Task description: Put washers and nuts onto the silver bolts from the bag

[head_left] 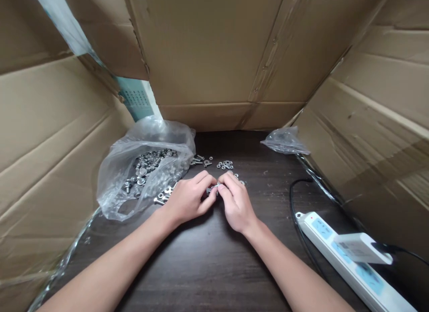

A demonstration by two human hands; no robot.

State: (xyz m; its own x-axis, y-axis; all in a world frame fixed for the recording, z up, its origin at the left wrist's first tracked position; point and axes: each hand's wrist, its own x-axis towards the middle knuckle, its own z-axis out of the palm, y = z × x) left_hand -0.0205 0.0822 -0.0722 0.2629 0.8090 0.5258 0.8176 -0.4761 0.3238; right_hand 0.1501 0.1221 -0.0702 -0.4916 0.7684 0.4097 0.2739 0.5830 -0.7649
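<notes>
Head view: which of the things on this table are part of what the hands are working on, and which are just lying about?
In use:
left hand and right hand, fingertips together on a small metal fastener
open plastic bag of metal hardware
loose washers and bolts beyond the hands

Lying about:
small crumpled plastic bag
white power strip with black cable
cardboard walls

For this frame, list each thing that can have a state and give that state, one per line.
left hand: fingers closed on a small metal part
right hand: fingertips pinching the same part
large plastic bag: open, lying down, holding metal hardware
small plastic bag: crumpled, contents unclear
loose washers and bolts: scattered on the table
power strip: white adapter plugged in
</notes>
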